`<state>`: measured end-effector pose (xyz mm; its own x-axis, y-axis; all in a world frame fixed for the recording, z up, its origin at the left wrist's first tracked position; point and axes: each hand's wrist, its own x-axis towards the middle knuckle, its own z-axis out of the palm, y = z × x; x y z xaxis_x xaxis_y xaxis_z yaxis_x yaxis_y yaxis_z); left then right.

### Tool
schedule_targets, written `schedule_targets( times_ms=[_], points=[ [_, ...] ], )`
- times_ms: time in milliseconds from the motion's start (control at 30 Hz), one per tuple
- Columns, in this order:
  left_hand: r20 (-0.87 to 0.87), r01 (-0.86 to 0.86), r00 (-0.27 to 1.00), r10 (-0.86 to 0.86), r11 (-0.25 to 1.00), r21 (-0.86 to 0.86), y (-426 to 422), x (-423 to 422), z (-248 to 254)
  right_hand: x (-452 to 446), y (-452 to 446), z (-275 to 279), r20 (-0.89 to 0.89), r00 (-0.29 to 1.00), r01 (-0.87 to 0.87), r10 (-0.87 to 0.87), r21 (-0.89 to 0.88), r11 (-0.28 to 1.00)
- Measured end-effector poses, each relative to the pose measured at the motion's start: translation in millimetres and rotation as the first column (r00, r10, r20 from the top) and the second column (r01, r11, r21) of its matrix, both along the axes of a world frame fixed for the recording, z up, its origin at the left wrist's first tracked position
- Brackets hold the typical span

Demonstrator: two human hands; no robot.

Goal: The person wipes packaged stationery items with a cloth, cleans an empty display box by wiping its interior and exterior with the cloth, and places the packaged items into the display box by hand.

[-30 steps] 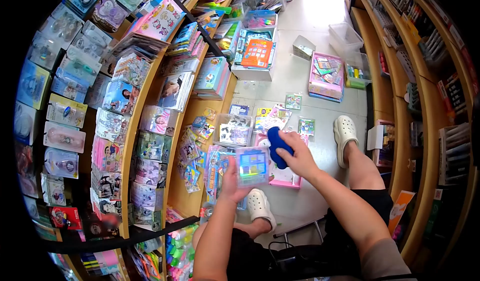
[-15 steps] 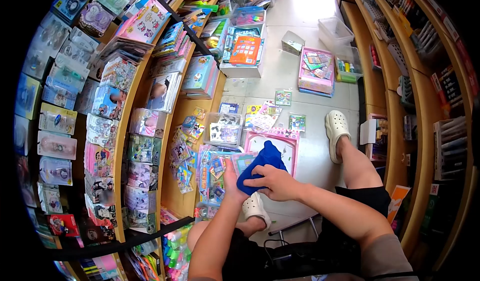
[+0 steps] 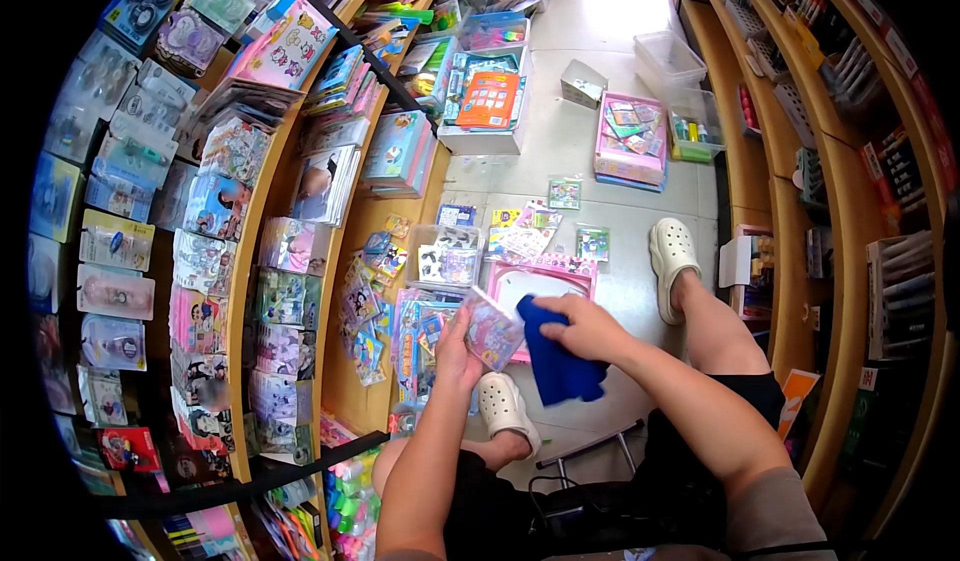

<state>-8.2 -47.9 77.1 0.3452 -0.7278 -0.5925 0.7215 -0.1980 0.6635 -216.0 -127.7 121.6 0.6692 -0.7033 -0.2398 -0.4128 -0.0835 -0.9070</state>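
Observation:
My left hand (image 3: 458, 357) grips a flat, clear-wrapped packet (image 3: 494, 333) with pink and purple cartoon pictures by its left edge, tilted above the floor. In my right hand (image 3: 588, 329) a blue cloth (image 3: 562, 369) is pinched at its top and hangs down, just right of the packet and apart from it. Behind both hands lies a pink-rimmed box (image 3: 575, 265) with a pale inside holding small scraps. Picture booklets and packets (image 3: 412, 346) are stacked below and left of my left hand.
A clear bin of cards (image 3: 446, 266) and loose packets (image 3: 592, 244) lie ahead on the floor. Farther off are a pink box of packets (image 3: 630, 151) and a white box with an orange pack (image 3: 488, 101). Stocked shelves (image 3: 255, 291) line both sides.
The blue cloth has come off the packet and moved right and down with my right hand. The packet's printed face now shows in my left hand.

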Motion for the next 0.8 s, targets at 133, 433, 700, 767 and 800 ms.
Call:
schedule_targets(
  times_ms=[133,433,700,767,800],
  points=[
    [-0.029,0.001,1.000,0.000,0.999,0.036,6.3,-6.9,0.2,1.5,-1.8,0.9,-0.036,0.972,0.232,-0.232,-0.007,0.973],
    [-0.158,0.100,0.980,-0.119,0.988,-0.121,7.7,-50.6,12.8,30.2,39.1,-30.6,-0.128,0.955,0.232,-0.268,-0.243,0.942],
    [-0.099,-0.195,0.974,0.203,0.977,0.082,25.6,55.2,-18.9,15.1,35.8,-53.3,-0.607,0.776,-0.154,0.171,0.081,0.985],
    [-0.114,-0.211,0.968,0.223,0.971,0.113,42.8,106.4,-54.1,13.7,47.6,-63.0,-0.583,0.722,-0.376,0.372,0.120,0.919],
    [-0.071,-0.254,0.963,0.262,0.962,0.104,45.2,125.9,-61.2,12.8,51.5,-61.8,-0.571,0.691,-0.441,0.443,0.153,0.884]
  ],
)
